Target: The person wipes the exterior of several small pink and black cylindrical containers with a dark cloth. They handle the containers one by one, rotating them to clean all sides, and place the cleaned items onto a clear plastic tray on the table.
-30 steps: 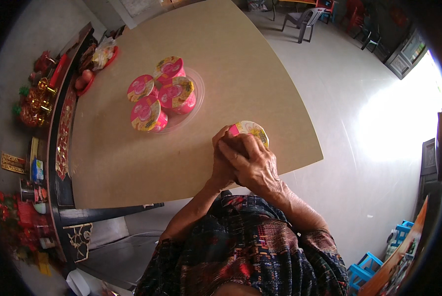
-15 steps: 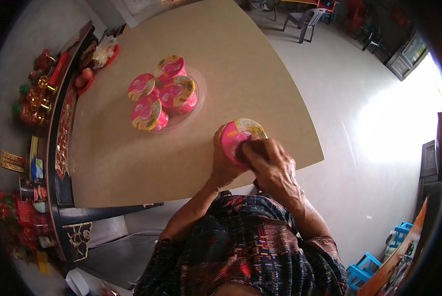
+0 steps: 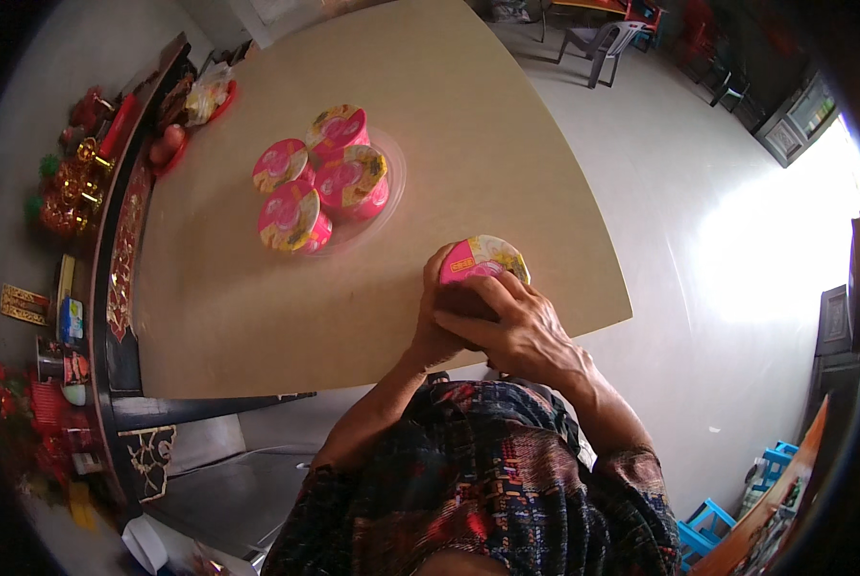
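Note:
Near the table's front edge, a pink instant noodle cup (image 3: 487, 257) with a pink, white and yellow lid sits between my hands. My left hand (image 3: 436, 322) wraps round its left side. Across the near part of the lid lies my right hand (image 3: 524, 322), thumb toward my left hand and fingers bent over the top. The lid's near edge is hidden under it. Farther left, several like noodle cups (image 3: 353, 178) stand upright, grouped on and beside a clear round tray (image 3: 395, 178).
Along the left runs a dark carved cabinet (image 3: 124, 259) with red and gold ornaments (image 3: 74, 206). Red plates (image 3: 220, 108) with round fruit and a bag sit at the table's far left. A grey chair (image 3: 603, 43) and blue stools (image 3: 706, 528) stand on the floor.
My right hand has shifted over the lid toward its near edge, and its thumb now reaches toward my left hand. The cup has moved slightly right in view.

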The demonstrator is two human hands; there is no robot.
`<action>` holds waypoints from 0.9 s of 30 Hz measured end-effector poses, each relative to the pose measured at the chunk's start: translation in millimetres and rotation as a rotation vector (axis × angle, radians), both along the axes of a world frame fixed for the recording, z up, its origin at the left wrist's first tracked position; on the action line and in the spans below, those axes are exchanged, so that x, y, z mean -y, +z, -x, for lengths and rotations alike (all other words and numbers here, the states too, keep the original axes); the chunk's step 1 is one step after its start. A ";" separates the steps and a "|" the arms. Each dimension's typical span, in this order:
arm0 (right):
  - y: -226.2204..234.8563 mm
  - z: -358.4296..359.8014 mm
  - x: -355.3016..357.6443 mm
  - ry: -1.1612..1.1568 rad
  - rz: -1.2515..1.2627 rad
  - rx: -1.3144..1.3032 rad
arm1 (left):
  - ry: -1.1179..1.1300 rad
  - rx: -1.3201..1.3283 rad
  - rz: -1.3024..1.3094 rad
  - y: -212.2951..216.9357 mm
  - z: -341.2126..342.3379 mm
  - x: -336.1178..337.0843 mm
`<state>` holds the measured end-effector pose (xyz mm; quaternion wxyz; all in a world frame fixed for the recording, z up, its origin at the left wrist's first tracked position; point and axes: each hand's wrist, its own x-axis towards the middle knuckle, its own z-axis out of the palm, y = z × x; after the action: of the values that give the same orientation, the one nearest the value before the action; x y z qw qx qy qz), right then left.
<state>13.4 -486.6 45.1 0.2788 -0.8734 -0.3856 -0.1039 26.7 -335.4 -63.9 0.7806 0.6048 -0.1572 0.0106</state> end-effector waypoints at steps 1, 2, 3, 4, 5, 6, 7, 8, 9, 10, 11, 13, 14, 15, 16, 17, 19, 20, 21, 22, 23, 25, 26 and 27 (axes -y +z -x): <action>-1.3 3.3 7.0 -0.001 -0.009 -0.022 | 0.032 0.035 -0.072 0.3 0.2 0.0; -1.3 5.7 12.9 -0.004 -0.021 -0.042 | 0.061 0.070 -0.147 1.2 -0.1 -1.3; -0.4 6.9 17.5 -0.034 -0.038 -0.023 | 0.089 0.105 -0.223 2.3 -0.6 -1.9; -1.3 6.5 23.9 -0.077 -0.063 -0.069 | 0.106 0.121 -0.238 4.3 -1.5 -1.4; -2.4 6.4 29.8 -0.121 -0.090 -0.115 | 0.121 0.137 -0.255 7.0 -2.9 -0.8; -0.4 1.6 33.8 -0.168 -0.154 -0.089 | 0.135 0.154 -0.272 9.5 -3.4 -0.1; -3.8 0.2 36.6 -0.314 -0.132 -0.122 | 0.128 0.126 -0.238 11.5 -2.8 0.4; -5.8 -4.3 35.6 -0.440 -0.130 -0.062 | 0.114 0.097 -0.205 13.0 -2.7 2.0; -7.2 -8.9 32.9 -0.565 -0.126 -0.001 | 0.100 0.068 -0.171 15.0 -2.6 3.6; -9.2 -10.3 29.2 -0.578 -0.117 0.035 | 0.125 0.101 -0.279 19.2 -2.5 2.8; -4.5 -5.0 26.7 -0.440 -0.175 -0.047 | 0.076 0.104 -0.307 17.7 -6.4 1.2; -0.7 6.3 7.3 -0.298 -0.078 0.064 | -0.007 0.113 -0.376 9.6 -14.4 -3.6; -2.2 5.9 0.7 -0.252 -0.080 0.075 | 0.059 -0.013 -0.221 17.3 -2.7 0.8; -6.7 4.3 -3.2 -0.207 -0.082 0.086 | 0.068 0.014 -0.210 18.6 -1.9 3.0; -13.4 -4.3 -3.7 -0.218 -0.046 0.111 | 0.076 0.040 -0.199 19.3 -1.4 4.6; -12.1 -11.7 -4.3 -0.283 -0.039 0.100 | 0.094 0.069 -0.186 19.9 -1.0 5.1; -9.7 -23.9 -5.6 -0.413 -0.025 0.077 | 0.058 0.059 -0.192 20.7 -0.2 5.1; -13.9 -29.4 -5.8 -0.488 -0.020 0.089 | 0.042 0.060 -0.194 21.3 -1.3 4.6; -18.5 -32.0 -3.0 -0.523 -0.045 0.133 | 0.026 0.061 -0.197 21.9 -2.4 4.1; -19.8 -31.0 -1.1 -0.542 -0.066 0.136 | 0.074 0.165 -0.270 22.7 -3.5 4.1; -21.3 -27.5 0.6 -0.563 -0.082 0.135 | 0.119 0.263 -0.339 22.7 -3.6 5.7; -29.1 -22.3 1.4 -0.605 -0.095 0.194 | 0.134 0.346 -0.413 23.2 -4.5 5.1; -32.4 -19.0 1.5 -0.625 -0.104 0.223 | 0.103 0.329 -0.422 23.5 -4.9 1.3; -33.4 -15.4 1.5 -0.638 -0.103 0.222 | 0.071 0.313 -0.431 23.5 -5.0 -1.7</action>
<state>28.7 -488.2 11.7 0.2321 -0.9181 -0.1153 -0.2998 31.6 -333.7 -40.5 0.5993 0.7531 -0.2532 0.0976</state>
